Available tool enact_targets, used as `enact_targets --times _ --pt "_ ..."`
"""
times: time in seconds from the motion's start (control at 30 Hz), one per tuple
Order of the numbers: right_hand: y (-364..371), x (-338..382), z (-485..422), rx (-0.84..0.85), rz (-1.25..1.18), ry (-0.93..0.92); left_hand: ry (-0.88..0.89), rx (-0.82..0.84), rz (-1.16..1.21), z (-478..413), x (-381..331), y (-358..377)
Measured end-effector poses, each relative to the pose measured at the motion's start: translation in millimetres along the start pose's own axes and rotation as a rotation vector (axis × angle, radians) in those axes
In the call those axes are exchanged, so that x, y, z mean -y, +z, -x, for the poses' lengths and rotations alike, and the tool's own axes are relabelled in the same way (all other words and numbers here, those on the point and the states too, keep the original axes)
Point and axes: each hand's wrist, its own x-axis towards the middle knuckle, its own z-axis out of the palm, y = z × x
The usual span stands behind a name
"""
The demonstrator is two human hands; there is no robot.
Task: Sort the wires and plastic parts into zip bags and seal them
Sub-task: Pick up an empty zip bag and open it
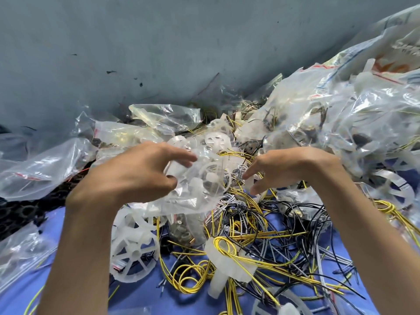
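My left hand [138,171] grips a clear zip bag [193,189] that holds translucent white plastic wheels and small parts. My right hand [284,167] hovers just right of the bag with its fingers spread and relaxed over a small grey wire loop [241,171]; nothing is held in it. Below both hands lies a tangle of yellow, black and grey wires [250,235]. A white spoked plastic wheel [134,253] lies at the lower left of the tangle, and a white tube-shaped part [225,264] sits among the yellow wires.
Filled clear zip bags are heaped at the right [352,114] and along the back [166,114]. More bags lie at the left [43,167] and lower left [20,253]. A blue-grey wall [159,42] rises behind. The work surface is blue [141,289].
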Motion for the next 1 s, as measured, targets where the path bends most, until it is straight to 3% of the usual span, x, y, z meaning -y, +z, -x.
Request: enact_targets --times 0.13,0.43,1.0 --pt "4 -4 -9 0.001 0.002 -0.011 0.017 0.04 -0.041 -2 1 2" --pt "3 -3 -6 -0.076 -0.048 -0.065 0.026 -0.109 0.025 -7 6 5" --pt "3 -7 -10 -0.434 -0.128 -0.104 0.007 -0.281 0.137 -10 5 7"
